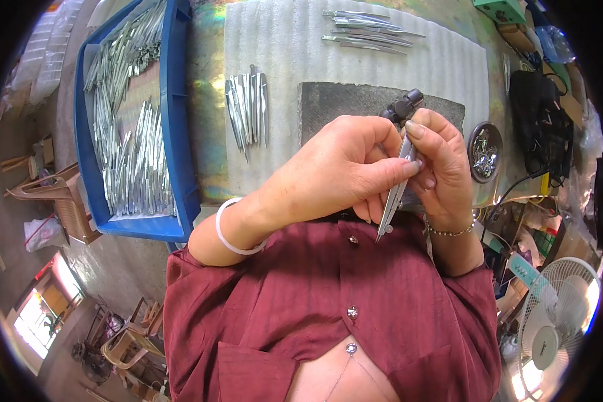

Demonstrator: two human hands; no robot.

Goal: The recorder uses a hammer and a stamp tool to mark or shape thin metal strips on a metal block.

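Note:
Both my hands meet over the near right part of the bench, closed on one slim silver drawing compass. Its narrow, pointed end slants down toward my shirt, with a small round screw near the tip. My left hand pinches the shaft between thumb and fingers. Higher up, the thumb and fingers of my right hand grip the same compass; its top is partly hidden by them. Just beyond my fingers is a black tool with a cylindrical head, perhaps a small hammer, over a dark grey slab.
On the white foam sheet lie two bunches of slim silver pieces, one left, one far. A blue crate full of similar pieces stands left. A round dark dish of small shiny parts sits right, near a black bag-like object.

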